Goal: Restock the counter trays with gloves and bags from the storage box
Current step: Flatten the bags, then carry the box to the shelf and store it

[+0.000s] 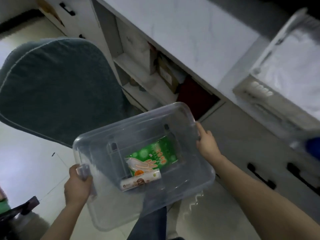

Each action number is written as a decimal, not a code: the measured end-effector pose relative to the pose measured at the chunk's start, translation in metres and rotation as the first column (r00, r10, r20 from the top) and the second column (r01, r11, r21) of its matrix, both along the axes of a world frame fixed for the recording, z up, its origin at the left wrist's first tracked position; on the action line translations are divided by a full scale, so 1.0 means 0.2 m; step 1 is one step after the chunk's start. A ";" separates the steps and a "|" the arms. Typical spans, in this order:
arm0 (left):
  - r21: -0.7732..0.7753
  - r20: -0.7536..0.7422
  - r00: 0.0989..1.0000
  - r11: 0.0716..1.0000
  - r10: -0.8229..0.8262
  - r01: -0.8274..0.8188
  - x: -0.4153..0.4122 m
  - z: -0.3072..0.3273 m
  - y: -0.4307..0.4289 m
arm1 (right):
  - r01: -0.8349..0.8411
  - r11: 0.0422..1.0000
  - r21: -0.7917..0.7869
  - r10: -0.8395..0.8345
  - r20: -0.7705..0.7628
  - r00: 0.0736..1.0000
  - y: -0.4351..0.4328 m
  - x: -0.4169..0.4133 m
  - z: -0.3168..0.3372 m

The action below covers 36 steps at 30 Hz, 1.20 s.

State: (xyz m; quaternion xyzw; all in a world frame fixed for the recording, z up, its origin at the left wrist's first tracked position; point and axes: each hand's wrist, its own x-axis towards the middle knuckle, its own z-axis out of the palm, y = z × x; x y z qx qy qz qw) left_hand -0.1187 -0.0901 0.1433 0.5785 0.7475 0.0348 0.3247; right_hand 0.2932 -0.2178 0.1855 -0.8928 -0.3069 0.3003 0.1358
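Observation:
I hold a clear plastic storage box (173,203) in the air in front of me, tilted. My left hand (78,186) grips its handle at the near left end. My right hand (207,144) grips the rim at the far right end. Inside the box lies a green packet of gloves (155,153) with a hand printed on it. A white roll of bags (140,181) rests against the packet's near edge. On the white counter at the right stands a clear tray (270,103), blurred, with white material in it.
A white marble-look counter (181,32) runs across the top right. Open shelves (147,73) with boxes sit below it, and drawers with black handles (261,175) lie at the right. A grey-green cushioned chair (57,87) stands at the left on the pale tiled floor.

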 end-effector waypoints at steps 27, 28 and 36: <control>0.315 0.338 -0.002 0.111 -0.941 0.943 1.70 0.73 -2.43 | 0.925 0.363 0.110 -0.877 0.377 0.299 -4.05 -0.50 0.92; 0.316 0.355 -0.041 0.078 -0.934 0.946 1.78 0.76 -2.55 | 0.935 0.336 0.112 -0.878 0.397 0.267 -4.18 -0.48 0.96; 0.350 0.527 -0.248 -0.058 -0.813 0.935 2.48 0.92 -3.42 | 0.979 0.163 0.121 -0.857 0.508 0.080 -5.04 -0.17 1.16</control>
